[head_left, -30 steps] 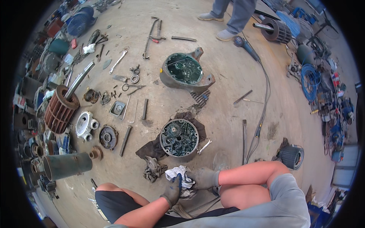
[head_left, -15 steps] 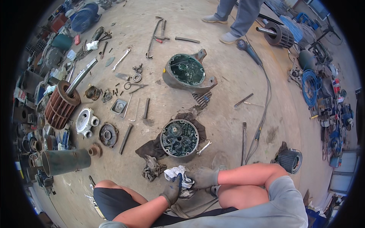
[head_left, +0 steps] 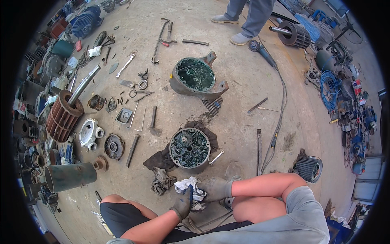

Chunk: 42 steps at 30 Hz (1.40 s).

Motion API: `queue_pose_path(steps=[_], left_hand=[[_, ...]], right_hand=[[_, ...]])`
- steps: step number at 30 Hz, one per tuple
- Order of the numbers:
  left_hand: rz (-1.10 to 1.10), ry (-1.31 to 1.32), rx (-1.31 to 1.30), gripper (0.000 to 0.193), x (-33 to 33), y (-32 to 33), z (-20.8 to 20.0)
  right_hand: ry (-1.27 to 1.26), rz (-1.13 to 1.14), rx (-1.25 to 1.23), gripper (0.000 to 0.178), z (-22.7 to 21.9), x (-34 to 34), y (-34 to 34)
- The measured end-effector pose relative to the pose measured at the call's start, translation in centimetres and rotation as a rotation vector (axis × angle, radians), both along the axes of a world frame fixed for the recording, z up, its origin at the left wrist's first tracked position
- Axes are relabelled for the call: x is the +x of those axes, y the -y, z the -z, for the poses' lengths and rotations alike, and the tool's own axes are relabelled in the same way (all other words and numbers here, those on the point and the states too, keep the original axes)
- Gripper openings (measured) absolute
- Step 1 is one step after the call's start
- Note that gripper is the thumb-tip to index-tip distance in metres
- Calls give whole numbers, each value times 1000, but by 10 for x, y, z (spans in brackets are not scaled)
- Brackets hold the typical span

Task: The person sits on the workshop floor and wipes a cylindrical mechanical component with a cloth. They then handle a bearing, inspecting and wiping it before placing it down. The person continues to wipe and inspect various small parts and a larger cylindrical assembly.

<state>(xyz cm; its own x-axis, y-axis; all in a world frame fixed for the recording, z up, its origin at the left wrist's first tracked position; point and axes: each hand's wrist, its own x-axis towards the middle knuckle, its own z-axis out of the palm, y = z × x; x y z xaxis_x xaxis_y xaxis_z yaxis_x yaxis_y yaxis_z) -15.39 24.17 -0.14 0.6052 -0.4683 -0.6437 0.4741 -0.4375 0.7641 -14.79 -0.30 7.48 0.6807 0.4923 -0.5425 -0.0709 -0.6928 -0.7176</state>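
hardly anything has changed over the last second: the view has swung slightly aside and back, so the things on the floor (head_left: 239, 134) shift together, and none seems to move on its own. both gloved hands stay low between the knees, on the same white rag (head_left: 183, 185). the left hand (head_left: 183, 204) has its fingers curled round it, thumb up; the right hand (head_left: 214, 189) closes on it from the right, its fingertips lost in the folds. neither is spread open. the rag is bunched between them, just short of the gear case (head_left: 191, 166); whether it wraps anything, i cannot tell. the case sits on a dark cloth (head_left: 156, 160), untouched, with a small wrench (head_left: 217, 157) beside it and a crumpled grey rag (head_left: 162, 181) nearer the left hand. my judgement: the work is centred on the white rag and little further along.
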Motion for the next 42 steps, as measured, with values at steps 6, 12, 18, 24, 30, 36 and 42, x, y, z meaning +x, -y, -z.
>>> queue_pose_path(steps=[6, 12, 18, 24, 30, 36, 42], left_hand=[[-327, -274, -122, 28, 11, 12, -22], [-420, -418, -184, 31, 18, 20, -42], [-376, -350, -214, 39, 19, 15, -33], [-424, -417, -255, 38, 16, 12, -28], [-266, -244, -120, 33, 15, 7, -30], [-391, -383, -196, 31, 13, 7, -18], [-404, -373, -219, 35, 11, 6, -20]], right_hand=[[13, 43, 36, 51, 4, -2, 1], [18, 32, 30, 50, 14, -4, -2], [70, 94, 34, 45, 12, -9, 0], [54, 81, 14, 46, 10, -7, -1], [47, 69, 32, 47, 11, -5, -3], [41, 67, 42, 45, 9, -3, -4], [89, 104, 90, 41, 15, -3, -4]])
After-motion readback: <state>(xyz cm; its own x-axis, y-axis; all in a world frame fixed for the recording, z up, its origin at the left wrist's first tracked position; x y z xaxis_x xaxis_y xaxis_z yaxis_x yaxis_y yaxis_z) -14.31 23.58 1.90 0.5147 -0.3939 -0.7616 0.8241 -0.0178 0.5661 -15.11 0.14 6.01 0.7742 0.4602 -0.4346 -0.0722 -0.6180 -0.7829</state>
